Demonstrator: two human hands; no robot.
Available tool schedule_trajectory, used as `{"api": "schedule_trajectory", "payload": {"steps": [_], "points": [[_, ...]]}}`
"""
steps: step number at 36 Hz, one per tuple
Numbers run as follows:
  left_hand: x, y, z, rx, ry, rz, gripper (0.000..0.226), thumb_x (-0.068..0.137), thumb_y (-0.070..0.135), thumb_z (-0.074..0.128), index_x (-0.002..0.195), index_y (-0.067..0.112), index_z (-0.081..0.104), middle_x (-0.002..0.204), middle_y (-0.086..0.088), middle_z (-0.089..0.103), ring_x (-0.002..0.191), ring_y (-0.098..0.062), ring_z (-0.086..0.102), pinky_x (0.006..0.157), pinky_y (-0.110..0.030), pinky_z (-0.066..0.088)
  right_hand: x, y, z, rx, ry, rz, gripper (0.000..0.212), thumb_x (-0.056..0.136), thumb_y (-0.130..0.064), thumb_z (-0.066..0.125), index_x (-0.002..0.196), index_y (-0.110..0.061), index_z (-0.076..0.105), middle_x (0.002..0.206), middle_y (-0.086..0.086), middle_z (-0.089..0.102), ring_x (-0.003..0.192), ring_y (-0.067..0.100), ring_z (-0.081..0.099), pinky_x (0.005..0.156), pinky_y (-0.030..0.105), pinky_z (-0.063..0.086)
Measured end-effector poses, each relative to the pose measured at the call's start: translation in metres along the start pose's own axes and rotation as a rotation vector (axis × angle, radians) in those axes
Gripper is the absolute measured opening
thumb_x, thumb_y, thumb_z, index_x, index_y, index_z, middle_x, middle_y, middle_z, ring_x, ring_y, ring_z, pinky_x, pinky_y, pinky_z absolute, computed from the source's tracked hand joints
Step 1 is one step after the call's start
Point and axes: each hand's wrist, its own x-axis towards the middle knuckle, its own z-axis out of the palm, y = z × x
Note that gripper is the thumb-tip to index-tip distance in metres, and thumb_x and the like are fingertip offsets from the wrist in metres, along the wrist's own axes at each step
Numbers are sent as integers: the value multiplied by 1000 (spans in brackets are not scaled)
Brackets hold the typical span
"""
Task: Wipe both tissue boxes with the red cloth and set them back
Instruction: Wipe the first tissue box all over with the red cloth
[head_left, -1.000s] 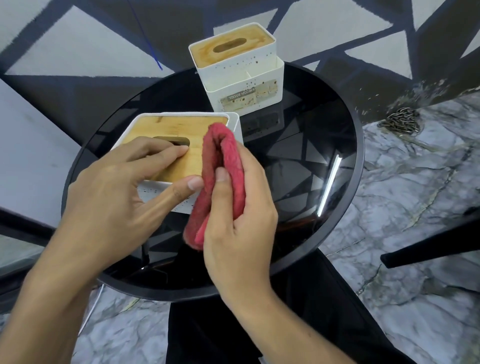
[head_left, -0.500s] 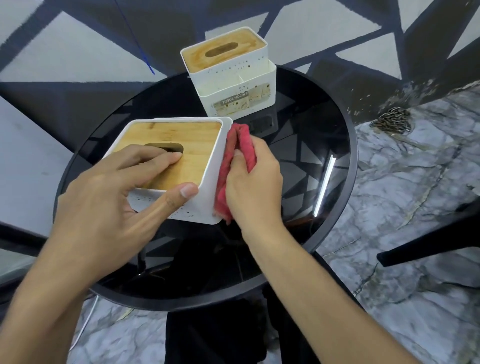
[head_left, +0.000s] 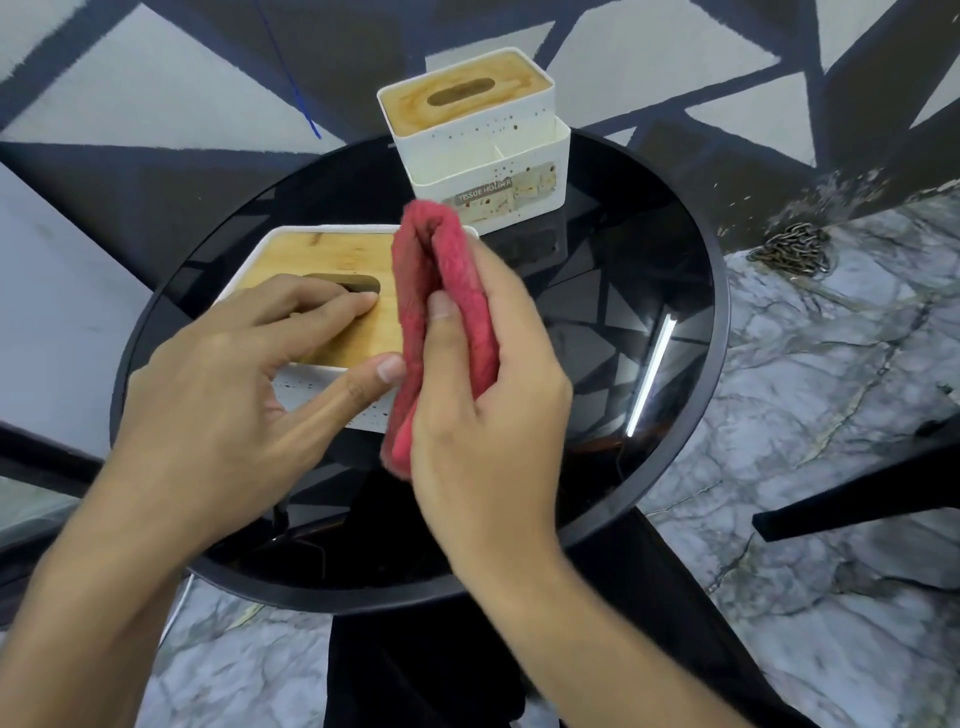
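Right hand (head_left: 488, 415) pinches folded red cloth (head_left: 441, 312) against near tissue box (head_left: 322, 260); left hand (head_left: 228, 395) clamps box top and front beside it.

Red cloth (head_left: 441, 249) hides the near box's (head_left: 322, 254) right side.

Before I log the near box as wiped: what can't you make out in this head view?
- Near tissue box, right side: hidden behind the red cloth and right hand; contact unclear.
- Its base: partly behind the left hand; lifted or resting on the table, cannot tell.
- Far tissue box, back: faces away.
- Right hand's fingers: behind the cloth.
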Motion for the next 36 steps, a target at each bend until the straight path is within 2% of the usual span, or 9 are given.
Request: {"api": "schedule_trajectory", "payload": {"steps": [3, 6, 10, 15, 21, 27, 31, 36], "points": [[0, -1, 0, -5, -3, 16, 64, 95, 75, 51, 137, 32, 72, 126, 23, 65, 117, -12, 65, 87, -53, 58, -22, 5, 0, 22, 18, 30, 41, 111, -9, 54, 145, -30, 62, 140, -15, 68, 136, 10, 61, 114, 37, 49], [0, 0, 0, -4, -5, -5, 69, 93, 83, 46, 138, 35, 70, 127, 26, 64, 120, -10, 63, 89, -55, 57, -33, 11, 0, 19, 44, 122, 42, 112, -12, 54, 143, -40, 60, 139, -17, 68, 137, 8, 60, 115, 33, 49], [0, 1, 0, 4, -4, -21, 72, 91, 84, 45, 137, 35, 70, 127, 27, 63, 120, -10, 62, 90, -55, 56, -31, 18, -2, 2, 49, 231, 39, 113, -16, 52, 144, -37, 63, 137, -18, 68, 133, 2, 62, 112, 29, 51], [0, 0, -2, -9, -5, -10, 67, 92, 81, 49, 136, 36, 70, 128, 39, 59, 119, -4, 60, 89, -54, 57, -9, 22, -3, -56, 47, 328, 39, 111, -18, 51, 141, -39, 65, 129, -17, 71, 124, 4, 66, 109, 36, 55], [1, -1, -3, -16, -12, -3, 66, 92, 78, 51, 135, 34, 72, 129, 31, 63, 120, -6, 61, 93, -52, 57, 36, 27, -2, -99, 63, 450, 33, 109, -19, 52, 128, -37, 71, 113, -13, 77, 110, 11, 73, 101, 43, 60], [0, -1, -2, -24, -7, -12, 67, 91, 80, 49, 135, 34, 72, 130, 28, 64, 122, -6, 61, 94, -51, 57, 65, 32, 0, -94, 74, 469, 28, 107, -21, 53, 124, -33, 73, 111, 0, 79, 103, 27, 77, 90, 56, 65], [-1, -5, 1, -9, -3, -3, 66, 92, 82, 48, 137, 39, 69, 130, 27, 64, 120, -10, 63, 89, -54, 58, 66, 32, -3, -41, 59, 434, 30, 109, -20, 55, 129, -33, 73, 117, -6, 77, 111, 19, 75, 97, 52, 64], [-1, -6, 1, 4, -17, -8, 68, 92, 86, 43, 139, 42, 66, 130, 29, 61, 121, -9, 61, 88, -55, 58, 62, 22, -3, -9, 50, 294, 38, 109, -14, 55, 137, -33, 70, 129, -14, 75, 124, 8, 69, 109, 42, 57]]}}
